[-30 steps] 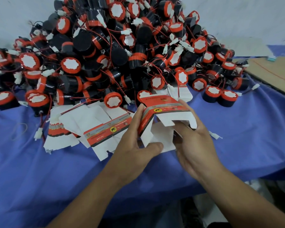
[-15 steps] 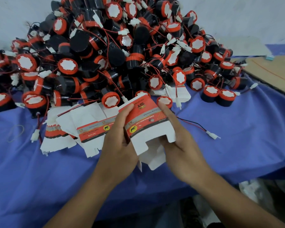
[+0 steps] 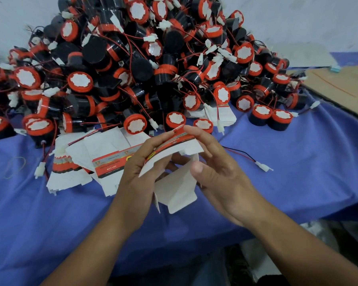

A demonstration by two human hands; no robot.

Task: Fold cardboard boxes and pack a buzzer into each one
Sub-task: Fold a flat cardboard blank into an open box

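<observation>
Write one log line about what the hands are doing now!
step: folding box | left hand: grips box | right hand: holds box top | buzzer pile: behind hands | flat boxes: on blue cloth

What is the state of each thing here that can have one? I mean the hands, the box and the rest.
cardboard box, partly folded, flaps open, held above the cloth.
left hand, grips the box from the left.
right hand, holds the box from the right.
flat boxes, unfolded, lying on the cloth.
buzzers, loose in a heap, unpacked.
</observation>
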